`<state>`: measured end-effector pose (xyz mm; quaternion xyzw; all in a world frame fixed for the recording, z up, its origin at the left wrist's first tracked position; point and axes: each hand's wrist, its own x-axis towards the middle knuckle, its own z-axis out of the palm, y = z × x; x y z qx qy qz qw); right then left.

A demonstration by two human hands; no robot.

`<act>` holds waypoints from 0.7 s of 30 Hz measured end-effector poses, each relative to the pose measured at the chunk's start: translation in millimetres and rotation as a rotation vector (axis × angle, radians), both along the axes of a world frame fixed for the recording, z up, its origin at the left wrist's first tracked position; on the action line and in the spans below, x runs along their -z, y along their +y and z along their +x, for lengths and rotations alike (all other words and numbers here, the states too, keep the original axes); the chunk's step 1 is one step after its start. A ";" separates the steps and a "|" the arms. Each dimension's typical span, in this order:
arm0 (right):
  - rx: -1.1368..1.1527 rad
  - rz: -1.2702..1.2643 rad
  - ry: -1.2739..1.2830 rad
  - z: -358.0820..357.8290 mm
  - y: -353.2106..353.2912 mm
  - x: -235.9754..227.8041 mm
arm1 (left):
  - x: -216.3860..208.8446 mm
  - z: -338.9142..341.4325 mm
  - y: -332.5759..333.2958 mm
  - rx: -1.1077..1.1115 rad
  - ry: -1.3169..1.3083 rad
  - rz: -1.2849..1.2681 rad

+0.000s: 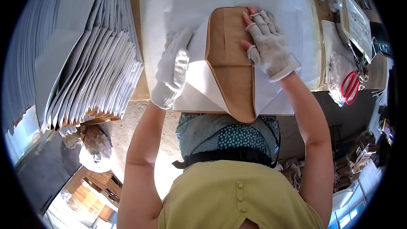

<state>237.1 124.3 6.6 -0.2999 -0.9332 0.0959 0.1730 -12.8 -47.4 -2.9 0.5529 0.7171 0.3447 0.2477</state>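
A tapered piece of brown paper [231, 55], creased across its middle, lies on white paper in front of me. Its narrow rounded end reaches past the table's near edge. My right hand [267, 40] rests flat along its right edge, fingers stretched out, in a pale knit glove that leaves fingertips bare. To the left, my left hand [171, 70], in a white knit glove, is turned on its side over the white paper [169, 0]. Its fingers are extended and it holds nothing that I can see. White folded flaps show on both sides of the brown piece.
A tall fanned stack of folded white paper pieces [95, 72] stands on the left. Red-handled scissors [350, 87] hang at the table's right edge, beside clear plastic bags [339, 70]. A plastic-wrapped bundle [95, 144] sits below the stack.
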 end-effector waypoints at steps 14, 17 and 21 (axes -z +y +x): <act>-0.070 0.089 0.177 -28.6 -45.2 -12.0 | -32.9 4.1 3.4 -0.052 -0.412 0.065; -0.048 0.083 0.135 -23.7 -42.6 -8.1 | -37.4 6.3 4.9 -0.051 -0.366 0.035; -0.155 0.045 0.108 -20.1 -45.9 -11.3 | -17.7 -15.3 -0.6 0.005 -0.575 0.040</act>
